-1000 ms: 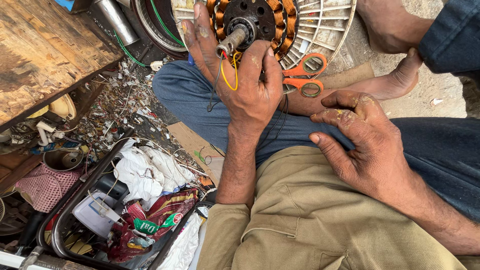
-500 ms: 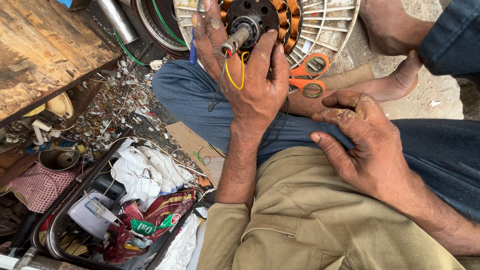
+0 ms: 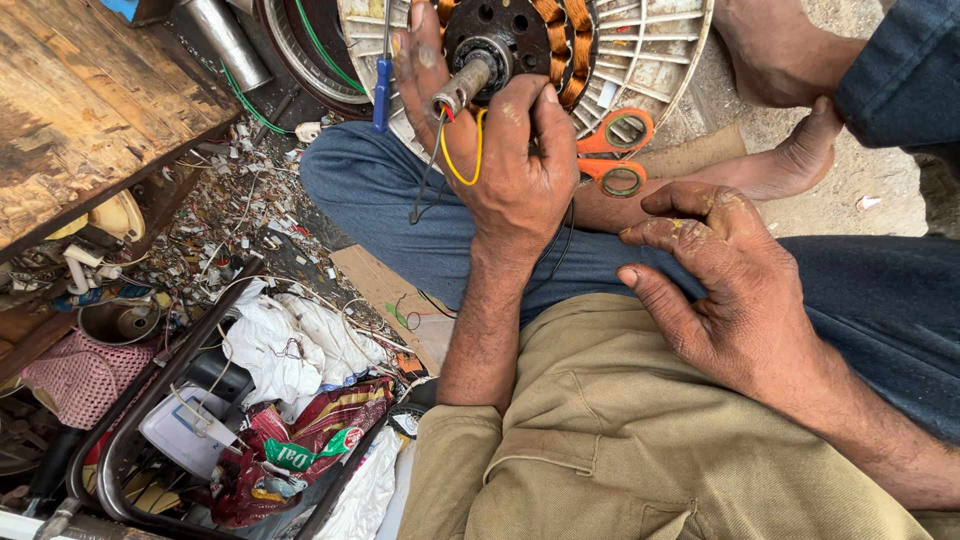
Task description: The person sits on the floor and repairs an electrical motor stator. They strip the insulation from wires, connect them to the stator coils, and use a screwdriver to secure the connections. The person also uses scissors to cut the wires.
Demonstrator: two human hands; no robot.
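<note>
Your left hand (image 3: 505,165) reaches up and away from you to the fan motor (image 3: 520,45) at the top edge of the view. The motor is a round disc with a white slotted rim, a ring of copper windings and a dark hub. It stands on edge, leaning against the blue-trousered leg (image 3: 400,200) of a person sitting opposite, with its flat face turned towards you.

The shaft (image 3: 462,85) juts out of the hub. Its long axis runs from the hub down and to the left, and its free end points at you. The fingers of your left hand are closed around the shaft end, thumb on the right and forefinger up along the left. The back of the hand faces the camera, and the forearm runs straight down to your khaki lap.

A yellow wire (image 3: 470,160) loops over the back of that hand, with thin dark leads hanging beside it.

Your right hand (image 3: 735,295) rests palm down on your right thigh, fingers loosely spread and holding nothing.

Orange-handled scissors (image 3: 612,150) lie just right of your left hand, against the motor rim. A blue-handled screwdriver (image 3: 381,90) stands just left of it. A crate of rags and scrap (image 3: 250,420) sits lower left, beneath a worn wooden worktop (image 3: 90,100).
</note>
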